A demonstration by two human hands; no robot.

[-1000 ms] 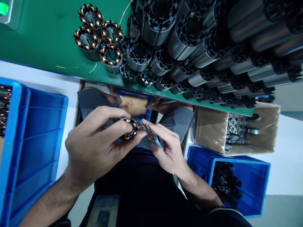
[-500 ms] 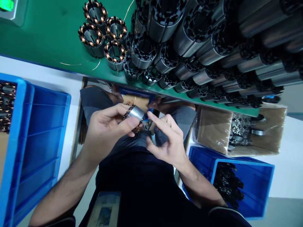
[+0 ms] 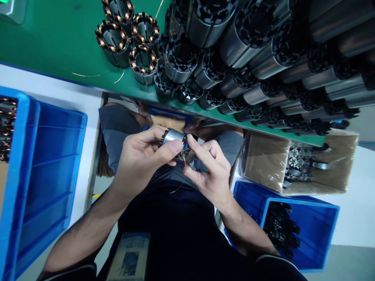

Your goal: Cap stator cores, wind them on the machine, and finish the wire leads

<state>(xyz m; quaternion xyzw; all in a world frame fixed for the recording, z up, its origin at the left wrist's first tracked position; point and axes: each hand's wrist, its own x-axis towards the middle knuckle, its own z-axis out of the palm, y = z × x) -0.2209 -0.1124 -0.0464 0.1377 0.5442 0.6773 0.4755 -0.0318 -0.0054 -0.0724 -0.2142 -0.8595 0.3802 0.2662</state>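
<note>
My left hand is closed around a motor stator, a short silvery steel cylinder with black slotted ends, its thumb pressed along the metal side. At the stator's right end, the index fingertip of my right hand touches or nearly touches the rim. A thin copper wire runs down from that end to the right thumb, where the curled fingers appear to pinch it. The loose tail of the wire hangs below over my lap. Part of the stator's underside is hidden by the left fingers.
Wound stators with copper coils stand on the green bench, beside rows of unwound stator cores. Blue bins are at left. A cardboard box of metal rings and a blue bin of black parts are at right.
My right hand has closed in on the stator's right end, and the copper wire now shows at its thumb. The left hand has shifted slightly right with the stator.
</note>
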